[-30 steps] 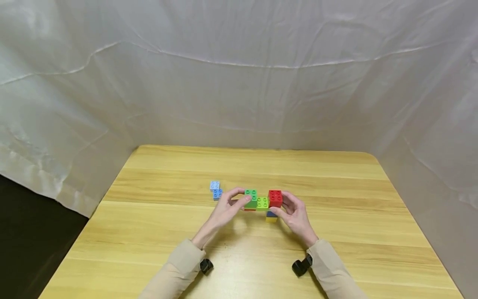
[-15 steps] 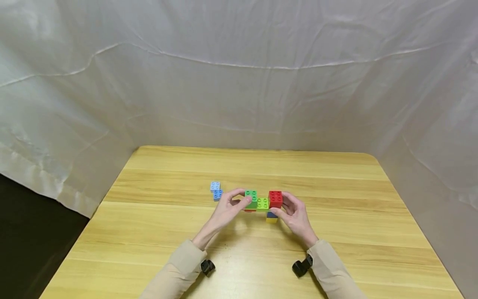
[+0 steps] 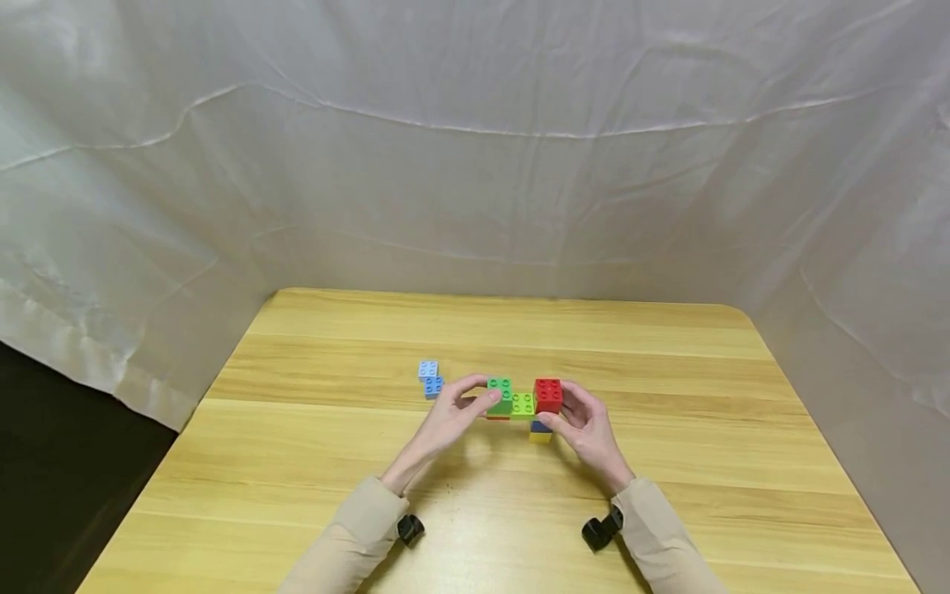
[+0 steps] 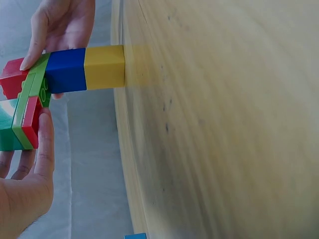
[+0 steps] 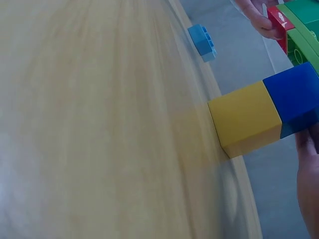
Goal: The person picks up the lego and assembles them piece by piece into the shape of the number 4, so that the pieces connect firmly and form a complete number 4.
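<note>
In the head view, a toy brick structure stands between the hands. A yellow brick (image 4: 104, 67) rests on the table, with a dark blue brick (image 4: 66, 70) on it. Light green pieces (image 3: 523, 404) reach across above them. On top sit a red brick (image 3: 548, 398) at the right and a green brick (image 3: 502, 407) at the left; a thinner red piece (image 4: 31, 119) hangs under the left end. My left hand (image 3: 448, 417) pinches this left end, thumb on the green brick. With my right hand (image 3: 591, 429) I grip the right end around the red brick.
Behind my left hand, a light blue brick (image 3: 428, 369) and a blue brick (image 3: 434, 388) lie touching on the wooden table (image 3: 668, 528). Pale sheeting (image 3: 475, 190) surrounds the back and sides. Both wrists carry black devices.
</note>
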### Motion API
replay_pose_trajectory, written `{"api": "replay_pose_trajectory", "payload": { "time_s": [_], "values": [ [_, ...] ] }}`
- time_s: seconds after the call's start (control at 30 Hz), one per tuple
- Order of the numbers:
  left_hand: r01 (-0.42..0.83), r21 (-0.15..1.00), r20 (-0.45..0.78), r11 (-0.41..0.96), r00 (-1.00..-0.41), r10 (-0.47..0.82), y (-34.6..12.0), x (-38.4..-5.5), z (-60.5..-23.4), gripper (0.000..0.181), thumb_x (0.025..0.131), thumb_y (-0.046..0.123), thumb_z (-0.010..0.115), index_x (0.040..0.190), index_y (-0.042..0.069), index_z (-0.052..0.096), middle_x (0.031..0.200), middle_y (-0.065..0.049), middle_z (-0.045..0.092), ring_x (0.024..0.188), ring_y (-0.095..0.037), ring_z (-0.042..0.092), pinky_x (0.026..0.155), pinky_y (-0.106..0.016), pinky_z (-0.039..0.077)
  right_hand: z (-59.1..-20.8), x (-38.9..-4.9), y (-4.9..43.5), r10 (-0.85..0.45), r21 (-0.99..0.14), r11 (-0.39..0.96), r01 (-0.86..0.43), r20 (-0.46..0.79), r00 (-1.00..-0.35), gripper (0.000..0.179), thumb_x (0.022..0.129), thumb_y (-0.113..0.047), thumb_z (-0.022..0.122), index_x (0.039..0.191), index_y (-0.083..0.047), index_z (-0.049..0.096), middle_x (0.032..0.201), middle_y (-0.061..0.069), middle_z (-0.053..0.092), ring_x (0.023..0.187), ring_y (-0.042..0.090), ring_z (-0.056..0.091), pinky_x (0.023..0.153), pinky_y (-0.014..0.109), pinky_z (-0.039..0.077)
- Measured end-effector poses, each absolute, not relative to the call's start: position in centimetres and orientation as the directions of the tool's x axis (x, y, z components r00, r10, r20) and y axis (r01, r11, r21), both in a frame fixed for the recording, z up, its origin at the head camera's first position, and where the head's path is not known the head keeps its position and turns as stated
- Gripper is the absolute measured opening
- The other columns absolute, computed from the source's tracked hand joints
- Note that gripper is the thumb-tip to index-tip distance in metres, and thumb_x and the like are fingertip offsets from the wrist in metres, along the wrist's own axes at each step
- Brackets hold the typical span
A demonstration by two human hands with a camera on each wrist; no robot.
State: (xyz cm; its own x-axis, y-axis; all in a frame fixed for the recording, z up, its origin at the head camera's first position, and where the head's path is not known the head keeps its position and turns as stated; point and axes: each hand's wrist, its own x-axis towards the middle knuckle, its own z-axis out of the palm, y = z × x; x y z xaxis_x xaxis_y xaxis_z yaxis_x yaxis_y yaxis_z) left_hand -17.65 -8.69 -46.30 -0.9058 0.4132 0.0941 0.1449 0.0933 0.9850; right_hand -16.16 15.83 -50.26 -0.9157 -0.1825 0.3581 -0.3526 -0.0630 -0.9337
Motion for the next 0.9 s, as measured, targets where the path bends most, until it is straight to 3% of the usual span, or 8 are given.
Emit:
{"api": "replay_pose_trajectory", "payload": {
  "time_s": [0.13,0.53,0.77,0.9],
  "values": [
    [0.140,0.985,0.086,0.104,-0.907,0.412,-8.7,-17.6,-46.2,0.034,0.101,0.023,0.060,0.128,0.003,0.063,0.130,-0.021,0.063,0.096,-0.015,0.070,0.090,-0.035,0.058,-50.3,-16.1,16.0,-0.195,-0.942,-0.060,-0.330,0.335,-0.922,0.047,0.085,0.011,0.071,0.129,0.007,0.056,0.120,-0.014,0.069,0.112,0.001,0.065,0.101,0.016,0.052],
    [0.171,0.975,0.094,0.144,-0.898,0.430,-9.7,-17.7,-46.4,0.041,0.101,0.028,0.060,0.136,0.008,0.059,0.135,-0.018,0.062,0.105,-0.028,0.069,0.097,-0.044,0.057,-50.7,-16.0,16.4,-0.193,-0.945,-0.022,-0.326,0.324,-0.926,0.049,0.083,0.009,0.073,0.128,0.016,0.054,0.118,-0.019,0.070,0.110,-0.002,0.066,0.099,0.015,0.053],
    [0.239,0.968,0.182,0.081,-0.884,0.430,-11.0,-18.6,-46.7,0.038,0.105,0.022,0.051,0.135,-0.001,0.057,0.132,-0.025,0.063,0.121,-0.044,0.060,0.111,-0.047,0.049,-51.0,-16.2,16.3,-0.190,-0.921,-0.010,-0.388,0.383,-0.904,0.049,0.080,0.013,0.073,0.125,0.018,0.054,0.119,-0.020,0.069,0.111,-0.003,0.065,0.098,0.015,0.053],
    [0.253,0.962,0.195,0.102,-0.898,0.394,-12.2,-19.5,-46.7,0.035,0.104,0.015,0.052,0.134,-0.003,0.057,0.131,-0.028,0.062,0.122,-0.046,0.058,0.110,-0.041,0.050,-51.0,-16.3,16.2,-0.194,-0.915,-0.001,-0.404,0.396,-0.897,0.049,0.081,0.013,0.073,0.125,0.019,0.053,0.119,-0.020,0.069,0.111,-0.003,0.065,0.098,0.014,0.053]
  ]
}}
